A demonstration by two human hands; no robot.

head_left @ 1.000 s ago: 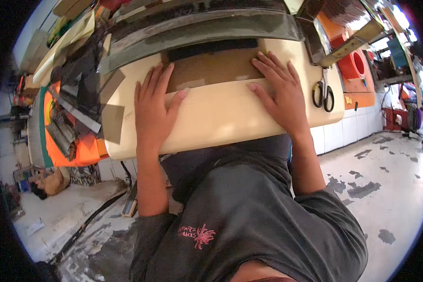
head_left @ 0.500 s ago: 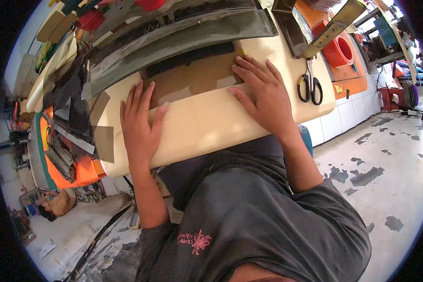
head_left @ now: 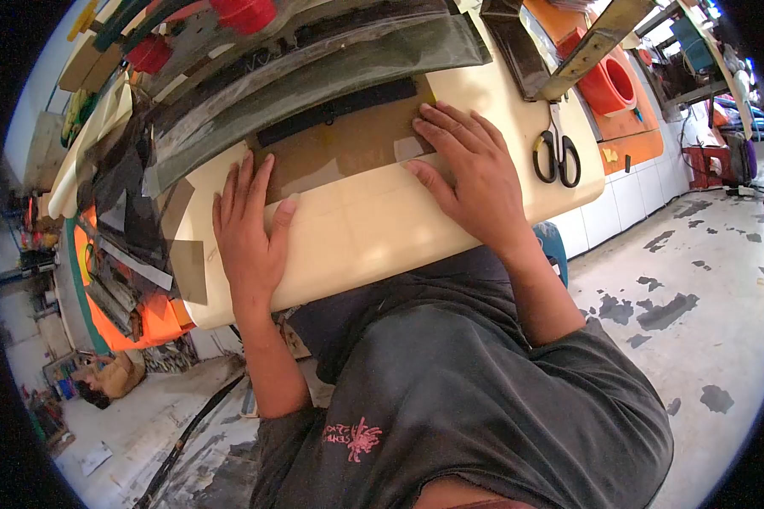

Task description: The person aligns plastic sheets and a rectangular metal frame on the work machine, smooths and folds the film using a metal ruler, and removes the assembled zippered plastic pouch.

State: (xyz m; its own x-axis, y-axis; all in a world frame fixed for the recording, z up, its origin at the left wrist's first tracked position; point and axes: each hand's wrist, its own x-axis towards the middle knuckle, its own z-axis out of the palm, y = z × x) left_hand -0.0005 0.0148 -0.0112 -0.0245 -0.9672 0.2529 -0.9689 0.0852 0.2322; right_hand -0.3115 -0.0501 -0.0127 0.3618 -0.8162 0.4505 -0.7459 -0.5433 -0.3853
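A brown, film-like sheet (head_left: 339,153) lies on the cream surface (head_left: 373,216), which curves down at the front edge. My left hand (head_left: 250,237) rests flat at the sheet's left end, fingers stretched forward. At the right end my right hand (head_left: 480,182) lies with its fingers extended over the sheet's corner. Neither hand grips anything. A black strip (head_left: 339,110) runs along the sheet's far side, partly under a long olive-green flap (head_left: 433,51). Black-handled scissors (head_left: 556,159) lie to the right of my right hand.
A metal bracket (head_left: 590,59) and a red round-holed holder (head_left: 617,85) stand at the back right. Dark film scraps (head_left: 115,204) and a bright orange cloth-like piece (head_left: 157,322) crowd the left. A person (head_left: 115,377) is low in the left background.
The view has shifted slightly. More of the black strip shows at the sheet's far side. Both hands stay flat at the sheet's ends, almost in the same place.
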